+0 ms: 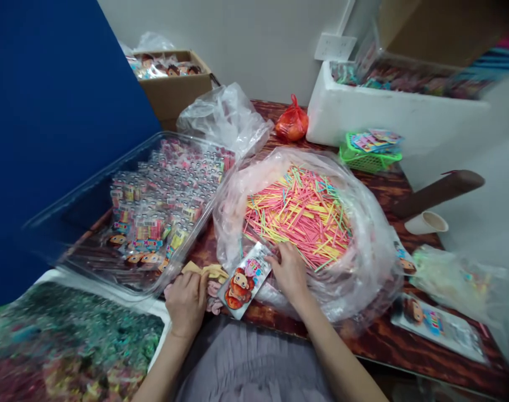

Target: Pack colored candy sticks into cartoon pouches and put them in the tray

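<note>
My right hand (pixel 288 272) pinches the top right edge of a small printed packet (pixel 243 283) with a cartoon figure. The packet lies tilted at the table's front edge. To its left, my left hand (pixel 186 296) has its fingers curled on a yellowish cloth (pixel 212 272), with a pink cloth (pixel 215 296) beside it. Just beyond my right hand, a large clear plastic bag (pixel 369 240) lies open, full of thin pink, yellow and green sticks (pixel 300 215). A clear tray (pixel 87 279) on the left holds many filled packets (pixel 166 195).
Behind stand a cardboard box (pixel 174 92), a red bag (pixel 293 121), a white foam box (pixel 359 111) and a green basket (pixel 369 160). On the right are a paper cup (pixel 427 223) and another packet (pixel 438 328). A bin of coloured pieces (pixel 91 335) sits front left.
</note>
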Demonstrator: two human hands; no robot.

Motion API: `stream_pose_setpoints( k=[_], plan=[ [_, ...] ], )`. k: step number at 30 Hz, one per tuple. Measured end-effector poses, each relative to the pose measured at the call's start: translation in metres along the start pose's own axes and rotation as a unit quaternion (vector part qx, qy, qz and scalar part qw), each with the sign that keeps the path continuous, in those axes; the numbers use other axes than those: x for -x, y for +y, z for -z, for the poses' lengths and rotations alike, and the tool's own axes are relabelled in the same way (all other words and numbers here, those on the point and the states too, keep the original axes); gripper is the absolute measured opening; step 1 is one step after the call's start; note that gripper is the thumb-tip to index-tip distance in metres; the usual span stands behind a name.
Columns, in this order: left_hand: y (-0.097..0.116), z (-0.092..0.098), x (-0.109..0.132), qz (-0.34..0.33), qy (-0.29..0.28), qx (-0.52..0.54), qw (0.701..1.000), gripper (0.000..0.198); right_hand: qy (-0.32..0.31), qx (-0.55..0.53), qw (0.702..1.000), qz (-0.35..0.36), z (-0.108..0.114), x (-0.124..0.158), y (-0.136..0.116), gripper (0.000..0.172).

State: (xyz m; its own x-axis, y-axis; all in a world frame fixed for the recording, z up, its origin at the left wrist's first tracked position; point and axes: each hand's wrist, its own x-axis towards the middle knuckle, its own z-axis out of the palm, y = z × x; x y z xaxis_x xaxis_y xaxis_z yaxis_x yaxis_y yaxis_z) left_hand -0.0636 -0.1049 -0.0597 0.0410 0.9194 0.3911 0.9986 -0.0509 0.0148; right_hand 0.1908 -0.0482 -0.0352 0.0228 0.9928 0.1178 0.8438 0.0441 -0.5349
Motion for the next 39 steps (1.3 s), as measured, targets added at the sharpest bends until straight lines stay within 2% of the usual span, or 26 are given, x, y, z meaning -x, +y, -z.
stream_pose_setpoints(
  k=[2,4,7,10,12,14,16,18,20,22,25,27,31,35,37,39],
  plan=[
    [-0.003,0.002,0.001,0.004,-0.023,0.038,0.999,0.030,0.016,-0.009,1.000,0.003,0.003,0.003,0.001,0.009],
    [-0.006,0.010,0.000,0.004,-0.049,0.082,0.995,0.031,0.037,-0.023,0.999,0.015,0.010,0.009,0.002,0.010],
    [-0.004,0.035,-0.007,0.005,-0.067,0.137,0.988,0.037,0.077,-0.084,0.993,0.026,0.022,0.021,0.003,0.016],
    [0.022,0.061,-0.024,0.019,-0.033,0.208,0.977,0.035,0.087,-0.206,0.975,-0.013,0.028,0.028,0.000,0.014],
    [0.050,0.068,-0.038,0.011,-0.037,0.290,0.956,0.035,0.082,-0.310,0.945,-0.070,0.028,0.030,-0.002,0.008],
    [0.079,0.063,-0.049,0.014,-0.086,0.376,0.923,0.042,0.076,-0.403,0.904,-0.123,0.027,0.030,-0.003,0.009],
    [0.101,0.051,-0.057,0.051,-0.146,0.449,0.880,0.031,0.071,-0.456,0.874,-0.151,0.027,0.032,-0.002,0.013],
    [0.113,0.039,-0.060,0.089,-0.203,0.510,0.831,0.016,0.070,-0.459,0.872,-0.156,0.030,0.035,0.000,0.016],
    [0.115,0.032,-0.059,0.100,-0.228,0.539,0.804,0.021,0.066,-0.443,0.881,-0.154,0.033,0.038,0.003,0.021],
    [0.113,0.033,-0.058,0.087,-0.226,0.537,0.808,0.024,0.044,-0.449,0.879,-0.155,0.037,0.040,0.005,0.023],
    [0.110,0.040,-0.058,0.056,-0.220,0.516,0.826,0.027,-0.020,-0.502,0.849,-0.166,0.039,0.036,0.008,0.020],
    [0.110,0.045,-0.059,0.036,-0.226,0.515,0.826,0.027,-0.042,-0.521,0.836,-0.165,0.039,0.033,0.009,0.022],
    [0.110,0.046,-0.059,0.036,-0.241,0.534,0.810,0.019,-0.010,-0.492,0.858,-0.150,0.041,0.033,0.010,0.027],
    [0.105,0.045,-0.058,0.056,-0.236,0.542,0.805,0.025,-0.044,-0.432,0.895,-0.100,0.048,0.026,0.015,0.024],
    [0.101,0.045,-0.058,0.068,-0.226,0.543,0.806,0.026,-0.021,-0.350,0.934,-0.062,0.053,0.014,0.022,0.022],
    [0.097,0.046,-0.058,0.077,-0.216,0.543,0.808,0.027,0.031,-0.191,0.981,-0.022,0.056,-0.004,0.029,0.021]
  ],
)
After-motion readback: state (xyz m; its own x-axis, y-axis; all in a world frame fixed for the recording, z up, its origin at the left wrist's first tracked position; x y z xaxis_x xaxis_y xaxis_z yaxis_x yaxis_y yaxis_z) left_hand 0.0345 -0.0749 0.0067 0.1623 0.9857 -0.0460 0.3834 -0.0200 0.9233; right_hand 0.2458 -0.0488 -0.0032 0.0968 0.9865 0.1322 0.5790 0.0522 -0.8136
